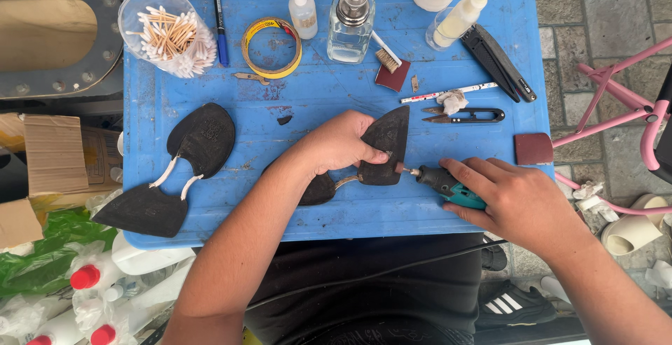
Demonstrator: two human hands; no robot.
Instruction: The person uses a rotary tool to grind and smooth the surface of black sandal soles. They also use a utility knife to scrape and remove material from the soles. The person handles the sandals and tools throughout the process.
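Note:
My left hand (343, 143) grips a black triangular sole piece (387, 142) lying on the blue plastic table (315, 86); a thin strap joins it to a second black piece (317, 189) partly hidden under my wrist. My right hand (514, 201) holds a small grey and teal rotary tool (442, 182), its tip touching the lower right edge of the triangular piece. A cord runs from the tool down across my lap.
Another black sole pair (178, 170) lies at the table's left. Further back sit a cup of cotton swabs (171, 33), a pen, a tape roll (271, 47), small bottles, a glass dispenser (350, 19), a brush, snips (469, 115), a folded tool and sandpaper squares (534, 148). Pink metal frame to the right.

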